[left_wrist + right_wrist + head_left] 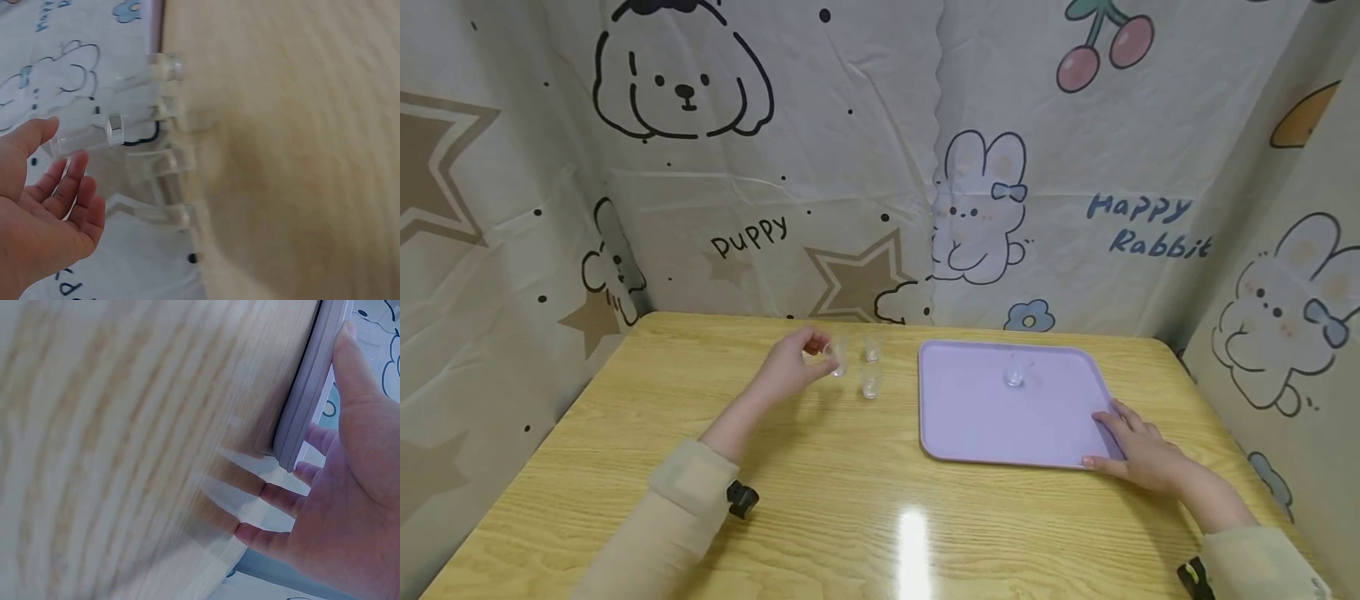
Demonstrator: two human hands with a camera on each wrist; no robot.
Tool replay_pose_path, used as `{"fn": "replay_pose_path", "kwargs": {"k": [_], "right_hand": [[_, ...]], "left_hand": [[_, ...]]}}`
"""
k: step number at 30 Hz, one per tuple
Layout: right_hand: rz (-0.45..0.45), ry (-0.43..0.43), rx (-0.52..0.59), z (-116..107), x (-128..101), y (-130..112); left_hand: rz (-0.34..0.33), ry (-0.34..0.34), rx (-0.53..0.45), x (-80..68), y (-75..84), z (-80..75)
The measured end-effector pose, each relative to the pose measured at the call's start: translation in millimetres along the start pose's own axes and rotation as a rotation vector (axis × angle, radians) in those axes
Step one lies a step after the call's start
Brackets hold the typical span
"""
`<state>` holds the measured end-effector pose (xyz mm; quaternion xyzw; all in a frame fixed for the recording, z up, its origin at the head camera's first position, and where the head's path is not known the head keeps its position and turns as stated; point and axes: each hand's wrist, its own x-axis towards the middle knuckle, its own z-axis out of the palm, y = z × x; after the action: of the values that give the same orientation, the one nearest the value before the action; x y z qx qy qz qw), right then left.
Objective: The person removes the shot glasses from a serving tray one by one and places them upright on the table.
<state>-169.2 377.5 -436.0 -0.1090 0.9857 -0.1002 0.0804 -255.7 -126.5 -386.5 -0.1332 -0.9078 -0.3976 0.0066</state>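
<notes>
My left hand pinches a small clear shot glass between thumb and fingertips. In the left wrist view its base appears raised off the table. Just right of that hand, two more clear glasses stand on the table, a nearer glass and a farther glass. The left wrist view shows several glasses in a row, partly blurred. Another clear glass is on the purple tray. My right hand rests at the tray's near right corner, fingers spread, thumb on its rim.
A wood-grain table bears everything, with a bright light reflection near its front. A printed curtain hangs behind the table and along both sides. The tray lies right of the loose glasses.
</notes>
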Motion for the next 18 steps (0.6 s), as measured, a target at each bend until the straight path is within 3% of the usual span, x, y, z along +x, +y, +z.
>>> {"fn": "replay_pose_path", "kwargs": {"k": [9,18], "right_hand": [[-0.003,0.008,-0.004,1,1,0],[-0.008,0.016,0.007,1,-1,-2]], "left_hand": [[-0.009,-0.064,0.005,1.2,-24.0,10.7],[-0.033,-0.131,-0.001,3.5,-34.5,17.8]]}}
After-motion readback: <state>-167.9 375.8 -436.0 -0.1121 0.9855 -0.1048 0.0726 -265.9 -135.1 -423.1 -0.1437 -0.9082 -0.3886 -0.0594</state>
